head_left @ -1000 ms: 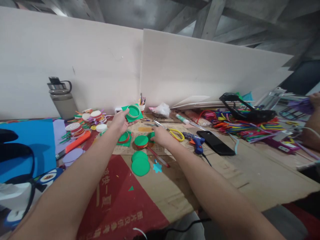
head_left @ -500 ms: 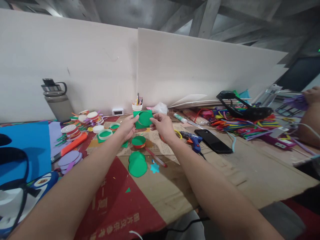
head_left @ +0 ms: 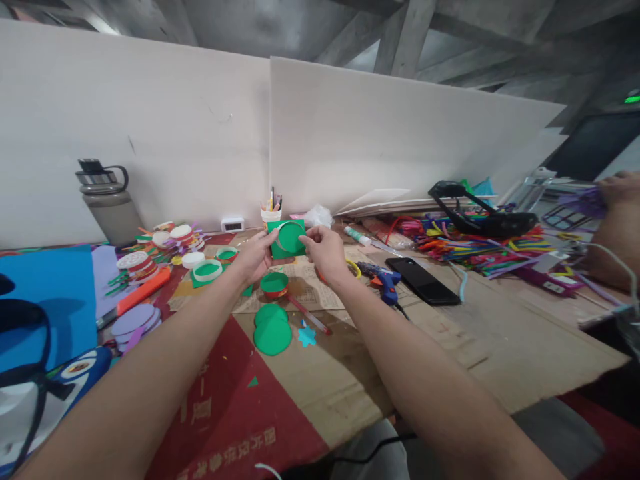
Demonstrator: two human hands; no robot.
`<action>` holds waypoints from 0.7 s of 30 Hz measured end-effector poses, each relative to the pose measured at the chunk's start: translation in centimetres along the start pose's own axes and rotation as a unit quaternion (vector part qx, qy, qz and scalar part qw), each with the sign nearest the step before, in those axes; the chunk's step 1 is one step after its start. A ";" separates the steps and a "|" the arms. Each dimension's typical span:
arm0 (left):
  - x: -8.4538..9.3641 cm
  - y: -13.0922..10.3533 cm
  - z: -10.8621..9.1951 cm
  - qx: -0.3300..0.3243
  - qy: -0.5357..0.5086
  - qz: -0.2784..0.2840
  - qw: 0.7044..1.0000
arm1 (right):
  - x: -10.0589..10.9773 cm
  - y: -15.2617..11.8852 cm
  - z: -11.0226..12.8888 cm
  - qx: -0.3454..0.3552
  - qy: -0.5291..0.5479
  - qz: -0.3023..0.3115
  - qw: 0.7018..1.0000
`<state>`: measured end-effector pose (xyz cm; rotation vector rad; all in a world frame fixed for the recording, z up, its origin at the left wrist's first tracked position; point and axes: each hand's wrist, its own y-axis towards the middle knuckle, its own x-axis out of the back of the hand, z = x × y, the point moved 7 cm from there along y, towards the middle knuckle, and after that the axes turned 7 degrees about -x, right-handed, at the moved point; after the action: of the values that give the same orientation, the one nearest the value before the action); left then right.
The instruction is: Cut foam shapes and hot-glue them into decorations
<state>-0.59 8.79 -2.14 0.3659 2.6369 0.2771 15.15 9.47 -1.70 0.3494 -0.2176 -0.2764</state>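
Since a second ago the right hand (head_left: 325,248) has left the worktop (head_left: 500,347) and come up to meet the left hand (head_left: 257,253), and the green foam square (head_left: 287,239) with a pale ring on it has moved from the left hand alone to a two-handed hold. Compared with half a second ago the hold is nearly unchanged, only a little lower in view.

The square is held up above the worktop, between the two hands: the left hand pinches its left edge with thumb and fingers, the right hand pinches its right edge, both closed on it. Directly below the square sits a small green-topped round piece (head_left: 275,283), and nearer the person lie two overlapping green foam discs (head_left: 271,331) beside a small blue star (head_left: 307,335). A blue glue gun (head_left: 383,283) and a black phone (head_left: 423,281) lie to the right of the right hand. A grey bottle (head_left: 107,203) stands far left by the wall.
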 end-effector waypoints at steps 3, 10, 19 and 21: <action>-0.1 0.0 0.0 -0.019 0.047 0.018 0.999 | 0.0 -0.2 0.4 0.012 -0.002 -0.004 1.000; -0.2 -0.1 0.0 -0.028 0.099 0.008 0.995 | 0.4 -1.1 1.6 0.045 -0.068 -0.022 0.996; 0.3 0.0 -0.2 -0.086 0.129 -0.019 0.988 | -1.0 -1.1 0.7 0.001 0.015 0.038 0.999; 0.3 0.0 -0.2 -0.087 0.134 -0.020 0.987 | -1.6 -1.1 0.5 -0.012 0.029 0.068 0.997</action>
<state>-0.96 8.88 -2.12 0.2312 2.8494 0.5766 13.27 8.82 -1.91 0.3176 -0.1799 -0.1349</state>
